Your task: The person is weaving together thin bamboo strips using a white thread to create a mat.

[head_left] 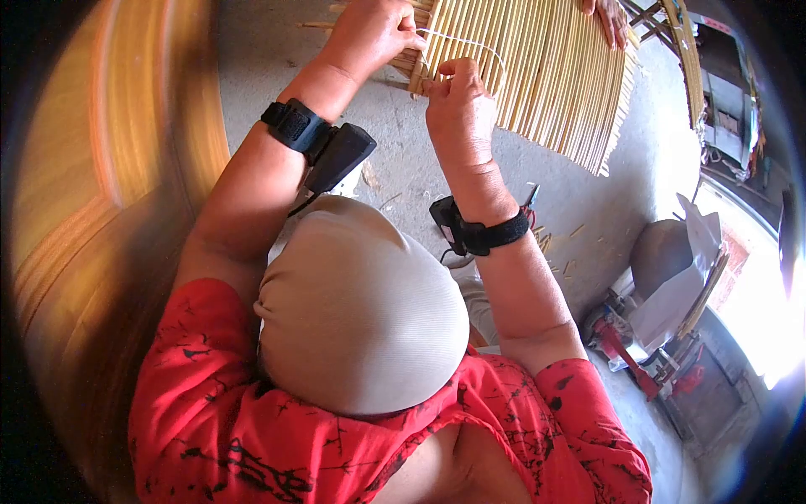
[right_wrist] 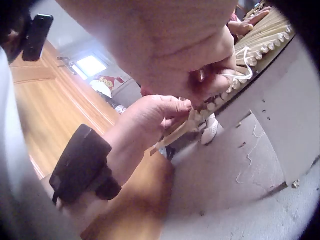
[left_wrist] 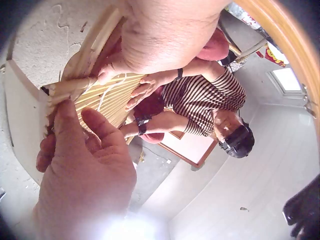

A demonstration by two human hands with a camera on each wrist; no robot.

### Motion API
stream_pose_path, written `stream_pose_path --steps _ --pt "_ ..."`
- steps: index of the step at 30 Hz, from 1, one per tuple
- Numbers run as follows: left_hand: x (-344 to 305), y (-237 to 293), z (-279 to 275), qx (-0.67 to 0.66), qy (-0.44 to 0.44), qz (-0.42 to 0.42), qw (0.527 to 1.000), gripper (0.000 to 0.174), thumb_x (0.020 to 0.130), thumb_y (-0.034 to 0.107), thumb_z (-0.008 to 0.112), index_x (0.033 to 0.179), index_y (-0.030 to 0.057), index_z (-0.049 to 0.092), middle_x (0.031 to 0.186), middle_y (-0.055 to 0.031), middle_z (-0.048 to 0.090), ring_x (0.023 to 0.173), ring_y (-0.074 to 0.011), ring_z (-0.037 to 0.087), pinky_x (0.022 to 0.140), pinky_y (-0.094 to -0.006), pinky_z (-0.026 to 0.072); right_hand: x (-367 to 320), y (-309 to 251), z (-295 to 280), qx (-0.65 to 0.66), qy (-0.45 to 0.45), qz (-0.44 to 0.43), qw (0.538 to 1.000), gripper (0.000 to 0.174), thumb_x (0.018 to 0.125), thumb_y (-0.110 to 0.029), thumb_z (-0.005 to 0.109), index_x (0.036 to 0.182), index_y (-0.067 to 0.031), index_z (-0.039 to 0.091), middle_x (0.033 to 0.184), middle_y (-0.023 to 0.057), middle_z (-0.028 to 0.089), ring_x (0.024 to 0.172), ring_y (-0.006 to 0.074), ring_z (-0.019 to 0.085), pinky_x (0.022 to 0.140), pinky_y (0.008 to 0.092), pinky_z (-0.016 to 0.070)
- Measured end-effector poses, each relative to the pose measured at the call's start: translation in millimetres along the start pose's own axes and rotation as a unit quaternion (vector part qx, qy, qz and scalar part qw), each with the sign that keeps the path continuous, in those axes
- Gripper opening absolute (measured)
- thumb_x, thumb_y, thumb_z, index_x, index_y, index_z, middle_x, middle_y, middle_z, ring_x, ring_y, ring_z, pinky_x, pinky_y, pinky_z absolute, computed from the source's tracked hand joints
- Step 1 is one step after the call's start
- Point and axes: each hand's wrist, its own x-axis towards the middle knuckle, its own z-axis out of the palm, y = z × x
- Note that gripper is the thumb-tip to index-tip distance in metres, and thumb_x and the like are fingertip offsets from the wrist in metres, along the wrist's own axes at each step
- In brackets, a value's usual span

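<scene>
So the biggest thing around was a wooden door (right_wrist: 60,110), just the one. Two people: one in a red printed shirt (head_left: 353,445) and beige cap (head_left: 361,311), the other in a striped top (left_wrist: 200,100), facing them across the work. One mat of thin sticks (head_left: 554,84) stretched out between them, over the concrete floor; way too many sticks for me to count. Off to the side sat one dark rounded thing (head_left: 659,256), maybe a container, but I couldn't tell, or see inside it.

Hands-wise, the red-shirt person's left hand (head_left: 376,32) pinched the mat's near corner, and the right hand (head_left: 463,113) was curled round the same edge, close by with a little gap. The other person had two hands (left_wrist: 144,90) at the far part. Red shirt wore two black wrist units (head_left: 340,160), one per arm. Smallest was one white cord (head_left: 457,38), looping over the sticks by both hands.
</scene>
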Motion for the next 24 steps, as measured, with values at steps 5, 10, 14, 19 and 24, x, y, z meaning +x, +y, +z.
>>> stream_pose_path --steps 5,10,14,19,24 --pt "3 2 0 0.005 -0.016 -0.016 1.000 0.015 0.059 0.007 0.069 0.060 0.0010 0.056 0.075 -0.0127 0.056 0.065 -0.0284 0.055 0.062 -0.0354 0.0451 2 4 4 -0.024 0.004 -0.014 1.000 0.018 0.072 -0.005 0.058 0.088 -0.0028 0.050 0.083 0.0162 0.058 0.077 0.0341 0.058 0.066 0.0405 0.0464" --pt "6 3 -3 0.022 -0.021 0.005 1.000 0.013 0.059 0.008 0.069 0.060 0.0009 0.058 0.077 -0.0125 0.057 0.066 -0.0285 0.055 0.062 -0.0362 0.0451 2 7 5 -0.073 -0.016 -0.050 0.996 0.014 0.074 -0.008 0.056 0.086 -0.0022 0.049 0.081 0.0151 0.055 0.074 0.0331 0.057 0.064 0.0408 0.0472" --pt "7 -1 0 0.036 -0.023 0.017 0.999 0.013 0.058 0.009 0.069 0.060 0.0016 0.058 0.076 -0.0130 0.057 0.065 -0.0297 0.055 0.061 -0.0370 0.0450 -1 0 12 -0.119 0.020 -0.044 0.992 0.013 0.075 -0.009 0.054 0.085 -0.0019 0.049 0.082 0.0157 0.055 0.073 0.0329 0.057 0.065 0.0400 0.0480" --pt "9 -5 2 0.045 -0.020 0.031 0.998 0.016 0.056 0.011 0.070 0.060 0.0019 0.058 0.074 -0.0141 0.056 0.063 -0.0309 0.054 0.060 -0.0368 0.0447 -5 -3 13 -0.064 0.038 0.004 0.997 0.010 0.078 -0.011 0.053 0.081 -0.0018 0.052 0.083 0.0169 0.056 0.074 0.0334 0.057 0.065 0.0406 0.0480" --pt "13 -6 1 0.064 -0.038 0.032 0.997 0.019 0.054 0.013 0.072 0.059 0.0019 0.058 0.073 -0.0149 0.056 0.062 -0.0313 0.053 0.059 -0.0377 0.0443 -10 0 9 -0.004 0.044 -0.032 0.999 0.010 0.078 -0.014 0.056 0.079 -0.0041 0.055 0.078 0.0168 0.056 0.074 0.0340 0.056 0.064 0.0420 0.0467"
